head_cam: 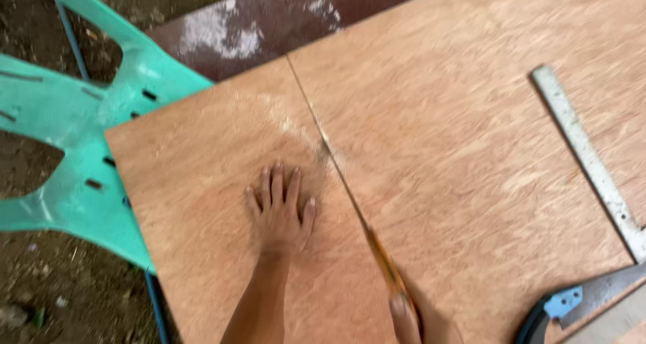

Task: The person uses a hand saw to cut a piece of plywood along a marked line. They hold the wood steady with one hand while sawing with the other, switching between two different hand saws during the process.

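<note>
Now the right hand [412,317] is gripping a saw [350,196], blade pointing toward eleven o'clock along the plywood [471,149] cut; the left hand [279,213] is pressing flat, fingers spread.

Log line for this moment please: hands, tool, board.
left hand: flat on plywood sheet | right hand: grips knife | blade: in cut line | nearby: metal square, handsaw

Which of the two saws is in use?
The thin saw held by the right hand, its blade in the plywood cut; the blue-handled saw lies untouched at the lower right.
</note>
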